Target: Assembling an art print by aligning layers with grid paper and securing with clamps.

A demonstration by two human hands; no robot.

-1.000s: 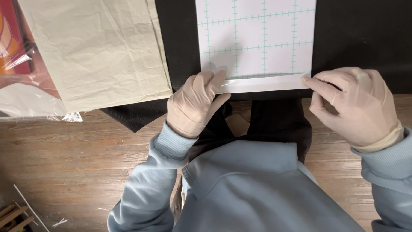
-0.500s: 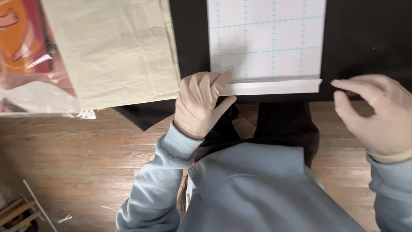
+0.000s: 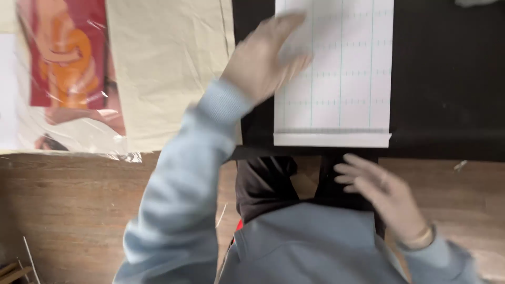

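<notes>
The black bench carries a white gridded sheet, whose folded near edge lies just inside the bench's near edge. Bare black surface lies right of the sheet. Left of the sheet lies a tan paper, partly over a red and orange print in clear wrap. The left hand, fingers loose and blurred, now reaches over the sheet's left edge; half a second ago it pressed the fold. The right hand, open and empty, has dropped below the bench edge.
</notes>
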